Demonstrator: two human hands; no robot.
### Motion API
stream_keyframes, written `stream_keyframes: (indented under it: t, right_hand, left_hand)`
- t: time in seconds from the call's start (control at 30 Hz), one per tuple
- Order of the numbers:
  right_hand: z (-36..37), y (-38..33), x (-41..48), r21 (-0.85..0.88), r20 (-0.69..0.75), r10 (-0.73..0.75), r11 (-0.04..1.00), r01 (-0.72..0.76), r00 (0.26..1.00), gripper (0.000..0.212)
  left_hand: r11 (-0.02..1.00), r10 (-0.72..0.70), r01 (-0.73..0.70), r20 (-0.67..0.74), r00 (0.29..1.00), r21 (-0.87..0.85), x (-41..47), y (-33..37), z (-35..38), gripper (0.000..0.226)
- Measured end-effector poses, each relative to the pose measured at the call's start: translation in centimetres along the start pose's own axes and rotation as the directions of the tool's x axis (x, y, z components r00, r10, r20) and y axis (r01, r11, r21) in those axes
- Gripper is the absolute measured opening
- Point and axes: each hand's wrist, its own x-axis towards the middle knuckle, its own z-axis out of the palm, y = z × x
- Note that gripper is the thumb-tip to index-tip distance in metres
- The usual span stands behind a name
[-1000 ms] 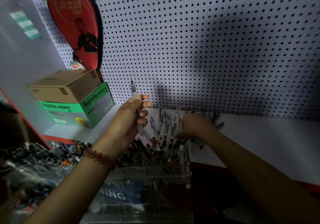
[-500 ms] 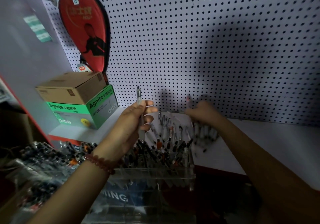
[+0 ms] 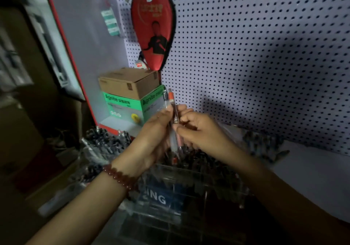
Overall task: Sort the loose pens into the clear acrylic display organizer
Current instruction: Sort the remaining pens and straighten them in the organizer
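The left hand (image 3: 151, 142) grips a clear pen (image 3: 166, 100). The right hand (image 3: 202, 133) pinches an orange-topped pen (image 3: 171, 99) alongside, above the organizer (image 3: 191, 187)'s far edge. The counter (image 3: 312, 172) stretches right.

White pegboard wall (image 3: 265, 36) (shadowed), white shelf (image 3: 312, 169)

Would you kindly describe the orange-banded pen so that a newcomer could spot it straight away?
Start at the white pegboard, then drop to where the left hand and right hand meet before it, above the clear organizer. Two pens stand upright between them. The orange-banded pen is the right one, marked by an orange band near its top; the clear pen beside it has none.
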Motion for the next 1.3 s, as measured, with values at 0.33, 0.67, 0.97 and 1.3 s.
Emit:
stream_keyframes:
  t: [0.33, 0.67, 0.97, 1.3]
  right_hand:
    - [6.0, -1.8, -0.7, 0.077, -0.050, -0.100, 0.992, 0.104, 0.994, 0.018]
    - [11.3, -1.1, -0.7, -0.129, -0.122, -0.170, 0.980, 0.154, 0.978, 0.008]
    - [12.0, -0.3, -0.8, -0.574, 0.134, -0.181, 0.787, 0.225, 0.974, 0.022]
    - [12.9, -1.1, 0.0, -0.628, 0.039, -0.231, 0.751, 0.204, 0.972, 0.028]
  left_hand:
    - [0.859, 0.260, -0.283, 0.112, 0.959, 0.427, -5.1, -1.3, -8.7, 0.022]
    - [0.771, 0.082, -0.225, 0.259, 0.963, 0.595, -8.1, -1.5, -14.8, 0.021]
    - [0.334, 0.260, -0.111, 0.022, 0.965, 0.936, -9.3, -4.2, -18.7, 0.042]
    - [0.107, 0.201, -0.032, 0.010, 0.980, 0.994, -9.8, -6.3, -18.1, 0.084]
